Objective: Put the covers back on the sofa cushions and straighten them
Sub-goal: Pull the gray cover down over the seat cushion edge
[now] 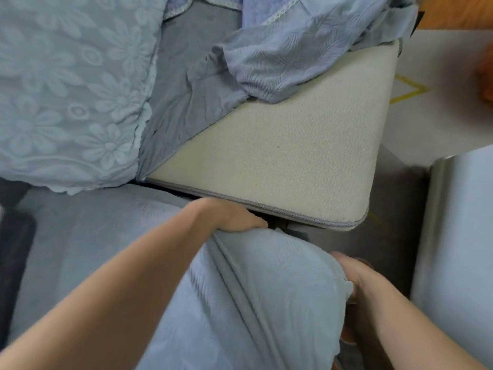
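While 2 hands work the near cover (256, 289), 1 bare foam cushion (288, 156) lies just beyond, cream, pebbly, wedge-looking w/ rounded corner & grey stitched piping along its near edge. Left hand (234, 217) grips the cover's top edge, fingers curled over the cloth, tips hidden. Right hand (352, 273) clutches its right side, fingers bunched into the fabric. Cover: pale blue, soft, leaf-embossed, 1 deep fold down the middle. 2nd loose cover (288, 57), same blue, crumpled, w/ lace trim, rests on the foam's far end. 1 floral-embossed blue cushion (69, 89) at left, touching grey cloth (184, 84) between.
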A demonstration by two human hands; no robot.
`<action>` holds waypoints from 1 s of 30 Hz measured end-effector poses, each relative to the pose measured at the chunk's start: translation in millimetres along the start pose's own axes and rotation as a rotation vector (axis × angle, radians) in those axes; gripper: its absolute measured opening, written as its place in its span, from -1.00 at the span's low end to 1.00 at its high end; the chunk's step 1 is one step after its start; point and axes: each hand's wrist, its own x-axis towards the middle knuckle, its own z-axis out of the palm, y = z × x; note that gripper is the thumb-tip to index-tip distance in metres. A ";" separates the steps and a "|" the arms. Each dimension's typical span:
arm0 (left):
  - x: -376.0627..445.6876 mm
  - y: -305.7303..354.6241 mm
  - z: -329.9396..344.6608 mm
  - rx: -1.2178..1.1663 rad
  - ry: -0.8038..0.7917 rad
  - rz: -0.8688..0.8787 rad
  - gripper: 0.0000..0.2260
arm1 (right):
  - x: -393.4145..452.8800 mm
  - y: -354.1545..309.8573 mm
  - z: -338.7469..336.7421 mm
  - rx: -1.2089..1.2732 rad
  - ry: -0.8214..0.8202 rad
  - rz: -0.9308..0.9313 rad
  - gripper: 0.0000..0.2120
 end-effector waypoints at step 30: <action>31.4 10.1 21.7 -0.015 0.102 0.156 -0.49 | 46.4 59.7 -4.0 0.546 0.291 -0.111 -0.77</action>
